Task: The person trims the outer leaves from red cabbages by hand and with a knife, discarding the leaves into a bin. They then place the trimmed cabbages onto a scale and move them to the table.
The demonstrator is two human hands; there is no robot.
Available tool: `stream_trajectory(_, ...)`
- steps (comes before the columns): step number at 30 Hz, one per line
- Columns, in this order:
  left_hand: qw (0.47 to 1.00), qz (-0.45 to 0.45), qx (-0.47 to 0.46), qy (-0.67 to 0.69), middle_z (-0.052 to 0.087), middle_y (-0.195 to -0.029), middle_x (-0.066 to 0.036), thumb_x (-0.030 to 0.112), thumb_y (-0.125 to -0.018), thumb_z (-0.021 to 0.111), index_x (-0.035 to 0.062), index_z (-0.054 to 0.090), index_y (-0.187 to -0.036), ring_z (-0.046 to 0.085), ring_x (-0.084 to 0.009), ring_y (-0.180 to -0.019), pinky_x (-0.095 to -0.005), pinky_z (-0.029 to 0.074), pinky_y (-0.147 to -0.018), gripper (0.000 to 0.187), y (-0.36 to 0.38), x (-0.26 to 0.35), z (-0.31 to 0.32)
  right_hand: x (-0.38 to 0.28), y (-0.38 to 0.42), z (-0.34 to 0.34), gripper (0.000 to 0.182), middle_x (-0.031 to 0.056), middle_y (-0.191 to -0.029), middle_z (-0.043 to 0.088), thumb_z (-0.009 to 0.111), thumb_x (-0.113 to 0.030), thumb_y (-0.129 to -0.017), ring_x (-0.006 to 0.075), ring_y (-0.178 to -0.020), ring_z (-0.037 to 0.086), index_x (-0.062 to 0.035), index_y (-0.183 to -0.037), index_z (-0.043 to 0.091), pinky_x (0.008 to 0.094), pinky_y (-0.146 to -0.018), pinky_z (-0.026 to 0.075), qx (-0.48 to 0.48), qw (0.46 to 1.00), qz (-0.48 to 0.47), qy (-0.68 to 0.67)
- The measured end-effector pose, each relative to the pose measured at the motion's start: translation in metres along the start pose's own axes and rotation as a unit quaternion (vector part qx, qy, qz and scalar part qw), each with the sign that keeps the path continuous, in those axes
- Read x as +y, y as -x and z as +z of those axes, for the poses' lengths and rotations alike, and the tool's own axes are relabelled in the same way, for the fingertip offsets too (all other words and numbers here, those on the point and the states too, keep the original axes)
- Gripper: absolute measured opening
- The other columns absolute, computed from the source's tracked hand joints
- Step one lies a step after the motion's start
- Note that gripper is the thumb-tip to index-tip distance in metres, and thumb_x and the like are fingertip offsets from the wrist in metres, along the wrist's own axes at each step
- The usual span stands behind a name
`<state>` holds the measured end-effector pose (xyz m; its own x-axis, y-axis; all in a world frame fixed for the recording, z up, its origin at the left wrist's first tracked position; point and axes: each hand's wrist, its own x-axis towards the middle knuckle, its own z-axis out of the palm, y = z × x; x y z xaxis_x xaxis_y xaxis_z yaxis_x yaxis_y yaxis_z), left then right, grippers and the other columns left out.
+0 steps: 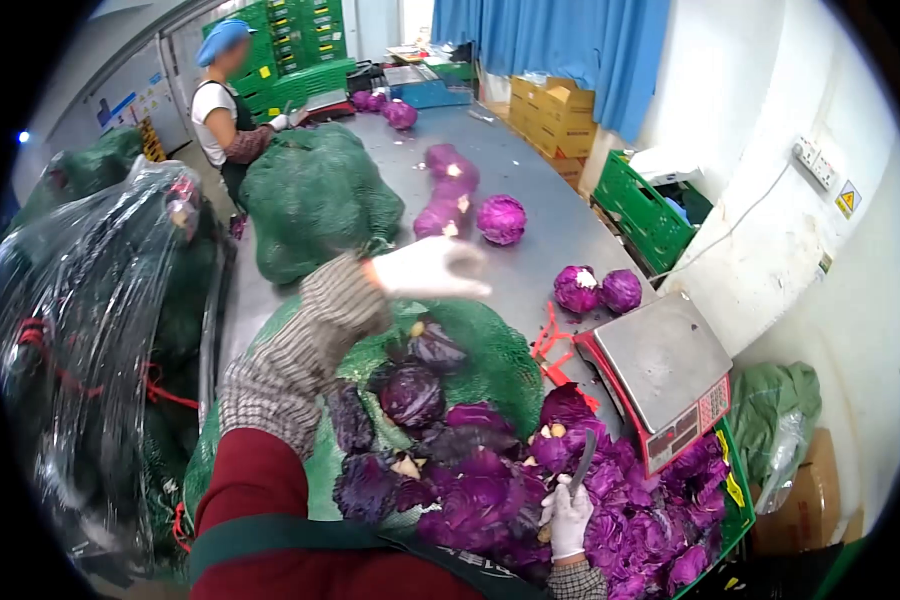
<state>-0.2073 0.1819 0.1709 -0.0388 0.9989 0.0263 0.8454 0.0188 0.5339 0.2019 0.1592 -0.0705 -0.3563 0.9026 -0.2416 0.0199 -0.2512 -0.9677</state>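
Observation:
My left hand (432, 268), in a white glove, reaches out over the metal table with thumb and fingers apart and nothing in them. Just beyond it, blurred purple cabbages (448, 205) lie in a row, beside a sharper round red cabbage (501, 219). My right hand (568, 515), also gloved, is closed round a knife (585, 462) whose dark blade points up. Below my left arm, an opened green mesh bag (505, 350) holds a dark-leaved cabbage (412, 394). Loose purple leaves (620, 520) surround my right hand and fill a green crate (742, 505).
A red scale (660, 375) stands at the right, with two cabbages (578, 289) behind it. A full mesh bag (315, 200) sits on the table (560, 195). Wrapped sacks (110, 330) stand at the left. Another person (232, 120) works at the far left side.

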Motion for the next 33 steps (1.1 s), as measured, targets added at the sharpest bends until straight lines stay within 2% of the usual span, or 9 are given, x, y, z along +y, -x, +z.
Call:
stream_trajectory(2, 0.964, -0.094, -0.111, 0.225, 0.065, -0.119, -0.017, 0.045, -0.084, 0.072, -0.0057, 0.054, -0.13, 0.064, -0.0215, -0.106, -0.0321, 0.05, -0.095, 0.071, 0.046, -0.023, 0.01, 0.002, -0.001, -0.001, 0.018, 0.0057, -0.066, 0.059, 0.052, -0.006, -0.097, 0.0097, -0.04, 0.049, 0.0004, -0.113, 0.054, 0.0241, -0.037, 0.04, -0.003, 1.0, -0.008, 0.012)
stream_trajectory(4, 0.992, -0.051, -0.11, 0.043, 0.07, -0.102, -0.016, 0.047, -0.084, 0.072, -0.0062, 0.063, -0.116, 0.066, -0.0226, -0.089, -0.0356, 0.053, -0.086, 0.063, 0.076, -0.027, 0.027, 0.0, -0.002, 0.0, 0.018, 0.0058, -0.065, 0.059, 0.052, -0.006, -0.097, 0.0101, -0.04, 0.049, 0.0007, -0.113, 0.055, 0.0243, -0.037, 0.041, -0.004, 1.0, -0.007, 0.028)
stream_trajectory(6, 0.972, -0.157, -0.162, -0.067, 0.069, -0.096, -0.023, 0.059, -0.077, 0.07, -0.0084, 0.064, -0.103, 0.067, -0.033, -0.088, -0.0406, 0.052, -0.081, 0.073, 0.081, -0.052, 0.06, 0.002, -0.003, 0.0, 0.019, 0.0055, -0.065, 0.059, 0.053, -0.007, -0.097, 0.0105, -0.041, 0.05, 0.001, -0.113, 0.055, 0.0243, -0.036, 0.041, -0.004, 1.0, -0.007, 0.01)
stream_trajectory(11, 0.97, -0.222, 0.034, -0.09, 0.045, -0.134, -0.032, 0.065, -0.062, 0.076, -0.0084, 0.03, -0.143, 0.045, -0.0412, -0.127, -0.0399, 0.035, -0.111, 0.119, 0.113, -0.057, 0.172, -0.003, -0.003, 0.004, 0.02, 0.0048, -0.065, 0.059, 0.053, -0.01, -0.098, 0.0098, -0.041, 0.05, 0.0007, -0.114, 0.055, 0.0236, -0.036, 0.041, 0.003, 1.0, 0.004, 0.01)
stream_trajectory(16, 0.932, -0.25, 0.172, 0.199, 0.058, -0.125, -0.021, 0.043, -0.068, 0.083, -0.0042, 0.042, -0.138, 0.057, -0.0313, -0.115, -0.0367, 0.045, -0.101, 0.094, 0.132, -0.083, 0.175, 0.007, -0.007, 0.0, 0.02, 0.0038, -0.065, 0.058, 0.054, -0.014, -0.099, 0.0096, -0.04, 0.049, -0.0006, -0.114, 0.056, 0.0234, -0.036, 0.04, 0.006, 0.999, 0.004, 0.033)
stream_trajectory(20, 0.581, -0.31, 0.276, 0.7, 0.065, -0.098, -0.011, 0.027, -0.087, 0.067, 0.0038, 0.056, -0.111, 0.063, -0.0236, -0.08, -0.0399, 0.056, -0.071, 0.035, 0.184, -0.085, 0.179, 0.003, -0.005, 0.004, 0.018, 0.0032, -0.061, 0.057, 0.054, -0.019, -0.099, 0.0098, -0.039, 0.049, -0.0037, -0.106, 0.058, 0.0238, -0.035, 0.04, 0.01, 0.999, -0.014, 0.049)
stream_trajectory(23, 0.699, -0.268, 0.332, 0.574, 0.065, -0.104, -0.01, 0.023, -0.088, 0.068, 0.0039, 0.058, -0.115, 0.064, -0.0198, -0.089, -0.0355, 0.057, -0.072, 0.034, 0.208, -0.069, 0.188, 0.008, -0.003, 0.009, 0.02, 0.0032, -0.067, 0.057, 0.055, -0.011, -0.097, 0.0096, -0.039, 0.048, -0.0035, -0.115, 0.055, 0.0234, -0.035, 0.039, 0.002, 0.996, -0.054, 0.077)
stream_trajectory(27, 0.875, -0.161, 0.29, 0.352, 0.059, -0.126, -0.018, 0.024, -0.082, 0.077, -0.0027, 0.054, -0.127, 0.057, -0.0243, -0.116, -0.0351, 0.047, -0.097, 0.057, 0.204, -0.041, 0.16, -0.014, 0.021, 0.016, 0.029, 0.0038, -0.073, 0.06, 0.054, -0.007, -0.096, 0.0085, -0.042, 0.047, -0.0048, -0.125, 0.052, 0.0227, -0.038, 0.038, 0.007, 0.992, -0.115, 0.048)
stream_trajectory(33, 0.983, -0.021, 0.166, 0.072, 0.051, -0.135, -0.023, 0.05, -0.079, 0.07, -0.0032, 0.053, -0.129, 0.046, -0.0346, -0.129, -0.0408, 0.035, -0.11, 0.075, 0.129, -0.028, 0.155, -0.073, 0.083, 0.046, 0.035, 0.0043, -0.081, 0.063, 0.051, -0.005, -0.096, 0.0062, -0.05, 0.052, -0.0009, -0.131, 0.048, 0.0194, -0.045, 0.042, -0.033, 0.981, -0.191, 0.028)
